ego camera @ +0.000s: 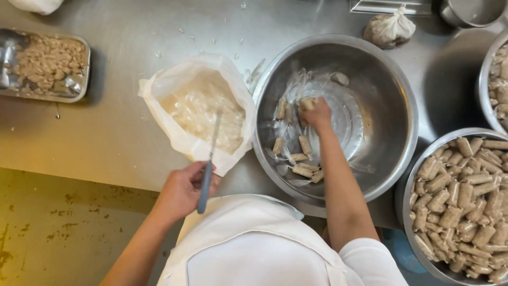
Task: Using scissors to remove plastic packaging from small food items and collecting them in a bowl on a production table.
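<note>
My left hand (182, 189) grips a blue-handled knife (208, 168) whose thin blade points up over an open white plastic bag (174, 85) of clear wrappers. My right hand (316, 113) reaches into a large steel bowl (391, 90) and closes on a short brownish sausage piece (307, 103). Several more sausage pieces (304, 159) lie on the bowl's bottom among bits of clear film.
A steel bowl (405, 201) heaped with sausage pieces stands at the right, another bowl (484, 79) behind it. A metal tray (79, 85) of crumbled meat sits at the far left. A tied plastic bag (389, 29) lies at the back. Yellow floor shows below the table edge.
</note>
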